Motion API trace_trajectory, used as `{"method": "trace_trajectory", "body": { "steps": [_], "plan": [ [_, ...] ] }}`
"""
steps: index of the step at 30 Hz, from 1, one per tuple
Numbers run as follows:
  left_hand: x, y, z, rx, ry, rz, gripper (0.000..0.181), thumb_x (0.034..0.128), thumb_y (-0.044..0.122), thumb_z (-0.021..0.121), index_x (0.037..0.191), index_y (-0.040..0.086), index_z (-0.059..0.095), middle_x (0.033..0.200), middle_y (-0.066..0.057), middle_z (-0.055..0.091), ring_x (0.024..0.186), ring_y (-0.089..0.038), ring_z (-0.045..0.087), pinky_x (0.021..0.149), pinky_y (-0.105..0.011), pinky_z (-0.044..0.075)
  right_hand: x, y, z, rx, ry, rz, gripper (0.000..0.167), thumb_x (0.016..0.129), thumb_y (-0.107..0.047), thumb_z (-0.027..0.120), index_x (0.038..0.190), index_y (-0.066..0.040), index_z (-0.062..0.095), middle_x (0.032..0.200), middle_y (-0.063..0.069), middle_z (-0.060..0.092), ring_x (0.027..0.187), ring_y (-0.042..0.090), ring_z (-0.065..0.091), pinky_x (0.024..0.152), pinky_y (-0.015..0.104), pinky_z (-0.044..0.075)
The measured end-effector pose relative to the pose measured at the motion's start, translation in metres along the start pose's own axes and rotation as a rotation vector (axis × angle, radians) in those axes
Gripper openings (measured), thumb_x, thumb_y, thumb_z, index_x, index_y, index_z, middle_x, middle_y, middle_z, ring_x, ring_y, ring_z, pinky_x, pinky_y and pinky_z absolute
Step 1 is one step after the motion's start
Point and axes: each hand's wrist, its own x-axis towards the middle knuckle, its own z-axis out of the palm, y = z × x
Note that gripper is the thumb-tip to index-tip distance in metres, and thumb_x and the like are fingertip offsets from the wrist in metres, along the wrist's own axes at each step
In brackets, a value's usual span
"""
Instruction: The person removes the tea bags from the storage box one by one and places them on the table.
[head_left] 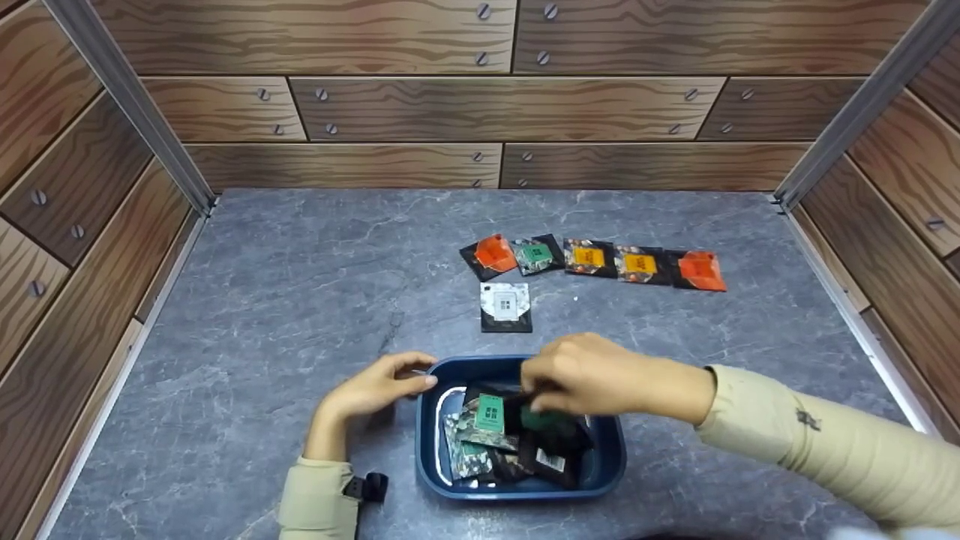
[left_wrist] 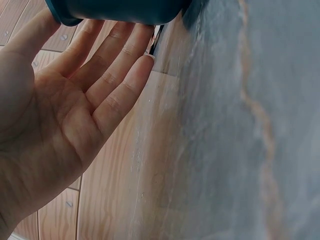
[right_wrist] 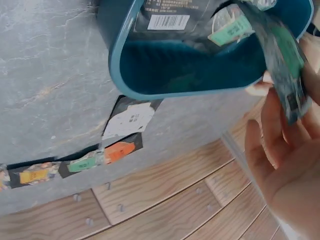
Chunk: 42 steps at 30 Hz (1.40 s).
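A blue plastic bin (head_left: 616,469) holds several black packets with green labels, such as the packet (head_left: 489,414) lying on top. Over its right part, my right hand (head_left: 577,375) pinches a green-labelled packet (right_wrist: 282,60) between thumb and fingers; in the right wrist view this packet stands tilted above the rim. Against the bin's left side rests my left hand (head_left: 379,386). In the left wrist view its thumb touches the rim and its nearly straight fingers lie by the outer wall. One packet in the bin shows a barcode (right_wrist: 168,22).
Behind the bin, a white-labelled packet (head_left: 505,306) lies alone. Beyond it runs a row of packets: orange (head_left: 495,253), green (head_left: 537,255), yellow (head_left: 589,257), another yellow (head_left: 640,264) and orange (head_left: 700,270). Wood-patterned panels (head_left: 502,109) enclose the grey marbled table (head_left: 300,285).
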Motion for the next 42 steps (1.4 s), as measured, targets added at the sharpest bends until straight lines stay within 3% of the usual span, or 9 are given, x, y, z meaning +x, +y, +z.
{"method": "trace_trajectory", "body": {
  "steps": [8,13,19,26,36,42],
  "plan": [
    [0.0,0.0,0.0,0.009,0.004,0.005,0.04,0.0993,0.015,0.061,0.132,-0.007,0.054,0.12,-0.023,0.064,0.111,-0.036,0.061,0.091,-0.038,0.054,0.003,0.024,-0.008,0.161,0.187,0.22,0.018,0.089,-0.025,0.075,0.098,-0.01,0.069,0.089,0.001,0.072,0.071,0.009,0.063,0.066,0.026,0.055],
    [0.0,0.0,0.0,0.011,0.003,0.0,0.041,0.0993,0.016,0.061,0.132,-0.007,0.054,0.12,-0.023,0.064,0.111,-0.036,0.061,0.09,-0.038,0.054,0.003,0.047,-0.01,0.235,0.335,0.422,0.021,0.088,-0.021,0.076,0.102,-0.007,0.069,0.09,0.003,0.071,0.072,0.012,0.063,0.064,0.027,0.055],
    [0.001,0.0,0.0,0.002,0.003,0.0,0.041,0.0994,0.015,0.061,0.133,-0.008,0.053,0.121,-0.023,0.064,0.112,-0.036,0.061,0.091,-0.038,0.054,0.003,0.08,-0.009,0.323,0.425,0.618,0.024,0.09,-0.019,0.075,0.106,-0.003,0.067,0.092,0.009,0.071,0.077,0.022,0.065,0.067,0.035,0.057],
    [0.001,-0.001,0.0,0.012,0.001,0.011,0.04,0.0991,0.015,0.061,0.131,-0.008,0.054,0.119,-0.022,0.064,0.109,-0.035,0.062,0.089,-0.037,0.055,0.006,0.12,0.011,0.377,0.471,0.741,0.025,0.089,-0.013,0.074,0.106,0.003,0.063,0.095,0.02,0.071,0.088,0.032,0.066,0.079,0.046,0.055],
    [0.001,-0.004,-0.001,0.017,-0.002,0.01,0.04,0.0992,0.018,0.061,0.132,-0.005,0.055,0.119,-0.021,0.064,0.108,-0.033,0.063,0.088,-0.034,0.055,0.014,0.151,0.046,0.505,0.479,0.881,0.027,0.088,-0.007,0.071,0.109,0.007,0.06,0.099,0.024,0.068,0.094,0.034,0.063,0.084,0.044,0.053],
    [0.001,-0.002,-0.001,0.02,0.001,0.008,0.041,0.0991,0.016,0.061,0.132,-0.007,0.054,0.119,-0.024,0.064,0.109,-0.035,0.062,0.089,-0.038,0.055,0.013,0.164,0.062,0.426,0.511,0.91,0.023,0.084,-0.006,0.072,0.1,0.006,0.06,0.086,0.015,0.064,0.083,0.029,0.058,0.078,0.041,0.049]
  ]
}}
